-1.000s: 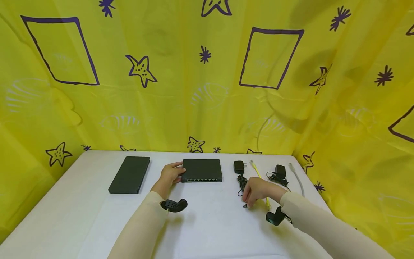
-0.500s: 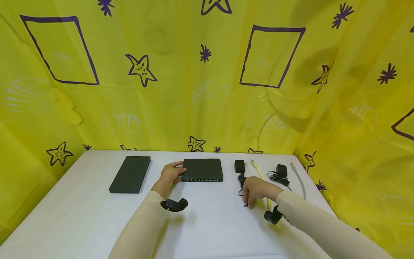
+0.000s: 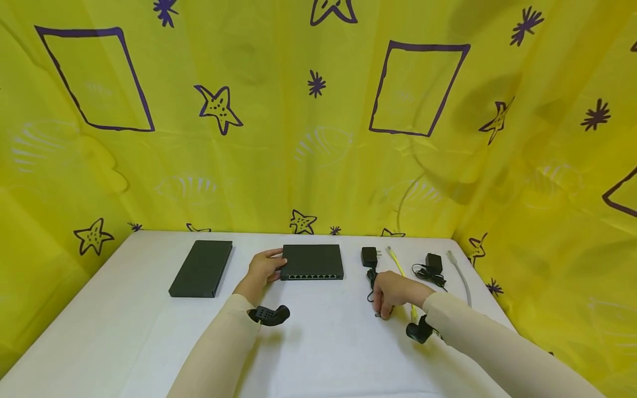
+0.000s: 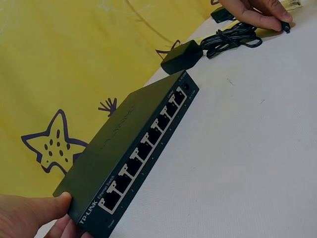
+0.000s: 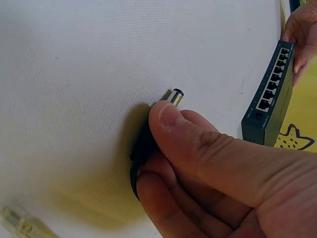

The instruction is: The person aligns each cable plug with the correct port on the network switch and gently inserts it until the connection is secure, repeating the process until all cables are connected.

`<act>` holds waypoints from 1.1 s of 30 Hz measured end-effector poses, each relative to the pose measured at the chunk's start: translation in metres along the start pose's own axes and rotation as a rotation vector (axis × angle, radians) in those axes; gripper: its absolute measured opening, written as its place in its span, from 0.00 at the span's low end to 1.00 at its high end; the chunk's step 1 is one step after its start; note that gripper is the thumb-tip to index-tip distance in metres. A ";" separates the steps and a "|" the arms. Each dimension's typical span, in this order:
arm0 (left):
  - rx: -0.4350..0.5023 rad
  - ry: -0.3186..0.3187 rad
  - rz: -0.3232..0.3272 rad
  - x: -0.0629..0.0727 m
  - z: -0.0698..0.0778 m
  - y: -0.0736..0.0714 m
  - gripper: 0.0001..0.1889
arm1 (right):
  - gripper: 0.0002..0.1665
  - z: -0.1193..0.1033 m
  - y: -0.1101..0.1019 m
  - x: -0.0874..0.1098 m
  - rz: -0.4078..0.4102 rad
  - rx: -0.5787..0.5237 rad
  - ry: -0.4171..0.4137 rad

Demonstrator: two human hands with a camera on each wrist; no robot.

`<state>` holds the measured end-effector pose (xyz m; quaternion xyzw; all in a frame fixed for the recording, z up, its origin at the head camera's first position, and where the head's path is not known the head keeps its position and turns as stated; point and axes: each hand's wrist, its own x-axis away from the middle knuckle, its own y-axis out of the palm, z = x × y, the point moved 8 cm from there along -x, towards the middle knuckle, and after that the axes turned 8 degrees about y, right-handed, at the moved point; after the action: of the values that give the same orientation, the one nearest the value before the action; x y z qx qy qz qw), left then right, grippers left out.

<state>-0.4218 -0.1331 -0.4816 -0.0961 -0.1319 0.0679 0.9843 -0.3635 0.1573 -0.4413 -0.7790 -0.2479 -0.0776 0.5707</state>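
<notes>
A black Ethernet switch (image 3: 312,261) lies in the middle of the table, its row of ports facing the person. My left hand (image 3: 261,269) grips its left end, thumb on top and fingers below in the left wrist view. A round power socket (image 4: 186,86) shows at the far end of the port row. My right hand (image 3: 393,293) pinches a black barrel power plug (image 5: 174,97) between thumb and fingers, its metal tip sticking out. Its cord belongs beside a bundled black cable (image 4: 230,40) and a black power adapter (image 3: 369,256) with prongs.
Another flat black box (image 3: 201,268) lies at the left of the table. A yellow network cable (image 3: 396,261) passes under the right forearm. Farther right are a second power adapter (image 3: 433,263) with coiled cord and a grey cable (image 3: 460,276). A yellow curtain (image 3: 278,166) hangs behind the table.
My right hand shifts very slightly with the plug between its fingers, which now cover more of it. My left hand stays on the Ethernet switch.
</notes>
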 end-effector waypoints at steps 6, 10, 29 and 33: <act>-0.008 0.006 0.009 0.004 0.002 -0.001 0.24 | 0.10 -0.005 0.000 0.005 -0.013 0.003 -0.011; -0.009 0.014 0.010 0.001 -0.001 -0.001 0.24 | 0.10 -0.008 0.000 0.006 -0.039 -0.009 -0.027; -0.025 -0.002 0.027 -0.003 -0.005 -0.002 0.23 | 0.06 -0.019 -0.006 -0.002 -0.132 -0.048 -0.075; -0.013 0.021 0.015 -0.001 -0.002 -0.001 0.24 | 0.06 -0.023 -0.008 -0.005 -0.143 -0.106 -0.073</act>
<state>-0.4217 -0.1347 -0.4830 -0.1039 -0.1214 0.0734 0.9844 -0.3678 0.1365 -0.4293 -0.7906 -0.3190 -0.1028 0.5124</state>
